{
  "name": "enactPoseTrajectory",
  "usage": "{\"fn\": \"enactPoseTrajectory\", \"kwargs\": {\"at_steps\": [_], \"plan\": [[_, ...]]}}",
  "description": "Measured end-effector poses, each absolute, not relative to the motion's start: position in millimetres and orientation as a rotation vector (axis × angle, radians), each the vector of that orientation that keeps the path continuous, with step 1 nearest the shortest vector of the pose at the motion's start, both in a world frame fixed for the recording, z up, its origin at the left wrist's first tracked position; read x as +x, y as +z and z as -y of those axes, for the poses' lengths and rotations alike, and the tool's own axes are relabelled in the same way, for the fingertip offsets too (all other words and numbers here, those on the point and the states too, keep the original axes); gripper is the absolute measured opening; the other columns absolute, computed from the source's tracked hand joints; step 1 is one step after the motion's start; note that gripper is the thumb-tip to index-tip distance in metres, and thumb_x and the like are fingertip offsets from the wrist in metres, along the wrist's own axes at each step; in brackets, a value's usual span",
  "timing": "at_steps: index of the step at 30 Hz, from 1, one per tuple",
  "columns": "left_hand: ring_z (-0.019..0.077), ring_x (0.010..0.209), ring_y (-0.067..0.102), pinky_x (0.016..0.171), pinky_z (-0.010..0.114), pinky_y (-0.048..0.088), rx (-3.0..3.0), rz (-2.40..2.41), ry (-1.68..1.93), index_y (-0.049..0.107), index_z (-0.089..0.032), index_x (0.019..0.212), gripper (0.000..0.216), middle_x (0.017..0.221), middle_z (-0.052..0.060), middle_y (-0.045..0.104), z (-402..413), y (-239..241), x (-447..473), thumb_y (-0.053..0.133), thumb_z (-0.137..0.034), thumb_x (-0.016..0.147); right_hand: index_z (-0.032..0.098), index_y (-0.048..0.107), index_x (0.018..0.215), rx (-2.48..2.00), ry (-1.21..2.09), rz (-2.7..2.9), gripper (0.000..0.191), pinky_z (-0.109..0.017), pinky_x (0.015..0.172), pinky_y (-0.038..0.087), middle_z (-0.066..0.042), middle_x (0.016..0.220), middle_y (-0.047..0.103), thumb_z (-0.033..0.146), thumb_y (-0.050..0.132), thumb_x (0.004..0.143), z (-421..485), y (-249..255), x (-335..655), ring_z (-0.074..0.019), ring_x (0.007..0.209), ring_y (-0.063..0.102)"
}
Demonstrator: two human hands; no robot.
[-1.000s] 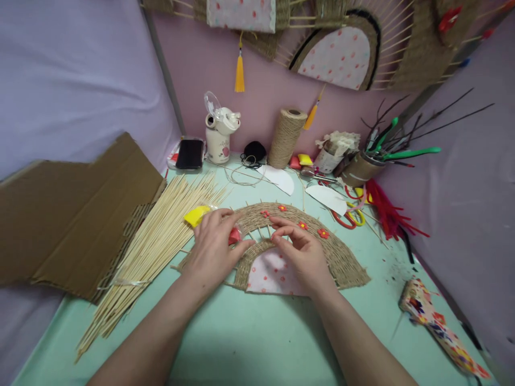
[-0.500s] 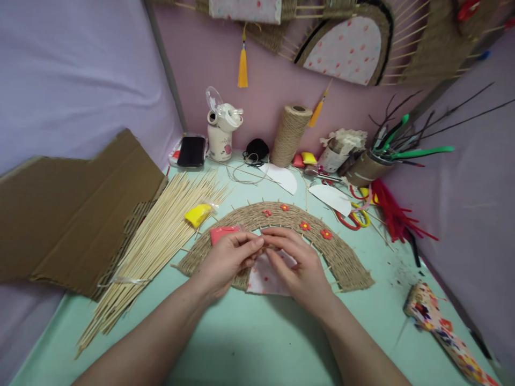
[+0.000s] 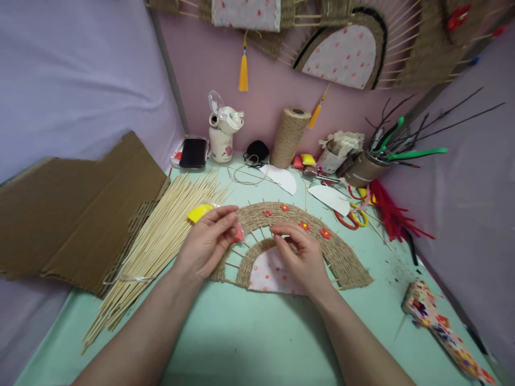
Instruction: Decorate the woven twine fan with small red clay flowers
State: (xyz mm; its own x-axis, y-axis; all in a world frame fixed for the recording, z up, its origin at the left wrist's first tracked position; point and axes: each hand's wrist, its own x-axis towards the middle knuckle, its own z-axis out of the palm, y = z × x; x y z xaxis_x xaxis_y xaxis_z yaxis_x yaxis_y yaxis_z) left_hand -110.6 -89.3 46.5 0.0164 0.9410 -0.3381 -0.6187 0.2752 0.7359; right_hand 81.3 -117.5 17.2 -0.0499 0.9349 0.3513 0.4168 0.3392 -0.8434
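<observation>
My left hand (image 3: 211,238) is over the left side of a half-round twine-woven fan (image 3: 346,262), thumb and fingers pressed together; whatever they pinch is hidden. Partly behind it lies a pink clay packet (image 3: 240,234), and a yellow clay packet (image 3: 199,213) is just beyond. My right hand (image 3: 300,254) hovers over the fan's middle, thumb and fingertips closed in a pinch; anything between them is too small to name. Red flowers (image 3: 304,225) with yellow centres sit on the woven band. Near its top is a cluster of small red petals (image 3: 267,213). Dotted white fabric (image 3: 265,271) fills the inner arch.
A bundle of thin sticks (image 3: 161,236) and cardboard (image 3: 80,209) lie at left. Behind the fan stand a twine spool (image 3: 290,138), a white bottle (image 3: 221,142) and a pot of tools (image 3: 366,167). Scissors (image 3: 354,217) and a glue gun (image 3: 430,316) are at right.
My hands, together over the fan's middle before, have moved apart. The left one went left and slightly up, now covering most of the pink packet; the right one shifted slightly right.
</observation>
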Motion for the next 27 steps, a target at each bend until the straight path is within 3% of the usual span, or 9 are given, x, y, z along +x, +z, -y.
{"fn": "enactPoseTrajectory", "kwargs": {"at_steps": [3, 8, 12, 14, 17, 20, 22, 27], "plan": [[0.0052, 0.059, 0.054, 0.053, 0.012, 0.046, 0.405, -0.869, 1.369, 0.066, -0.008, 0.079, 0.003, 0.07, 0.001, 0.057, 82, 50, -121, 0.064, -0.007, 0.081, 0.023, 0.069, 0.095, -1.28, 0.704, 1.685, 0.014, -0.028, 0.077, 0.052, -0.005, 0.104, 0.07, 0.02, 0.057, 0.089, 114, 14, 78, -0.0167, 0.098, 0.065], [0.0041, 0.06, 0.05, 0.051, 0.011, 0.038, 0.408, -0.905, 1.207, 0.063, -0.008, 0.083, 0.02, 0.076, 0.004, 0.055, 77, 54, -128, 0.048, 0.003, 0.075, 0.023, 0.069, 0.093, -1.36, 0.738, 1.844, 0.014, -0.031, 0.08, 0.05, -0.003, 0.101, 0.071, 0.02, 0.057, 0.088, 109, 22, 71, -0.0173, 0.094, 0.064], [0.008, 0.057, 0.041, 0.049, 0.017, 0.034, 0.623, -1.026, 1.162, 0.062, -0.012, 0.079, 0.013, 0.069, 0.0, 0.044, 79, 54, -132, 0.049, -0.013, 0.079, 0.023, 0.069, 0.091, -1.397, 0.747, 1.914, 0.014, -0.03, 0.079, 0.049, -0.002, 0.098, 0.072, 0.021, 0.056, 0.089, 107, 31, 68, -0.0168, 0.091, 0.064], [0.0129, 0.067, 0.045, 0.058, 0.023, 0.04, 0.896, -1.19, 1.152, 0.066, -0.014, 0.082, 0.014, 0.073, 0.001, 0.046, 81, 50, -133, 0.059, -0.026, 0.078, 0.023, 0.069, 0.091, -1.408, 0.759, 1.903, 0.014, -0.03, 0.078, 0.048, -0.002, 0.099, 0.072, 0.021, 0.055, 0.089, 107, 31, 68, -0.017, 0.092, 0.064], [0.0256, 0.094, 0.049, 0.084, 0.037, 0.043, 1.569, -1.571, 0.965, 0.071, -0.018, 0.089, 0.029, 0.088, 0.005, 0.051, 85, 40, -133, 0.077, -0.031, 0.063, 0.023, 0.069, 0.092, -1.397, 0.768, 1.877, 0.014, -0.029, 0.079, 0.049, -0.002, 0.099, 0.071, 0.021, 0.055, 0.089, 106, 26, 69, -0.0171, 0.093, 0.064], [0.0332, 0.102, 0.047, 0.089, 0.047, 0.04, 2.108, -1.794, 0.528, 0.072, -0.018, 0.091, 0.028, 0.093, 0.009, 0.051, 86, 30, -132, 0.076, -0.034, 0.068, 0.024, 0.069, 0.092, -1.356, 0.782, 1.853, 0.014, -0.03, 0.08, 0.049, -0.002, 0.1, 0.071, 0.022, 0.055, 0.09, 106, 17, 70, -0.017, 0.094, 0.064], [0.0318, 0.099, 0.047, 0.087, 0.046, 0.04, 2.219, -1.759, 0.424, 0.073, -0.018, 0.092, 0.024, 0.093, 0.01, 0.05, 85, 26, -131, 0.072, -0.033, 0.074, 0.024, 0.069, 0.095, -1.318, 0.775, 1.828, 0.014, -0.031, 0.083, 0.049, -0.002, 0.102, 0.07, 0.022, 0.055, 0.091, 106, 15, 70, -0.0172, 0.096, 0.064], [0.0224, 0.093, 0.048, 0.084, 0.035, 0.042, 2.208, -1.499, 0.724, 0.072, -0.026, 0.107, 0.028, 0.089, 0.003, 0.049, 85, 25, -124, 0.068, -0.027, 0.079, 0.024, 0.069, 0.097, -1.178, 0.592, 1.768, 0.014, -0.03, 0.078, 0.05, -0.005, 0.104, 0.067, 0.019, 0.057, 0.091, 114, 21, 70, -0.0172, 0.098, 0.062]]}}
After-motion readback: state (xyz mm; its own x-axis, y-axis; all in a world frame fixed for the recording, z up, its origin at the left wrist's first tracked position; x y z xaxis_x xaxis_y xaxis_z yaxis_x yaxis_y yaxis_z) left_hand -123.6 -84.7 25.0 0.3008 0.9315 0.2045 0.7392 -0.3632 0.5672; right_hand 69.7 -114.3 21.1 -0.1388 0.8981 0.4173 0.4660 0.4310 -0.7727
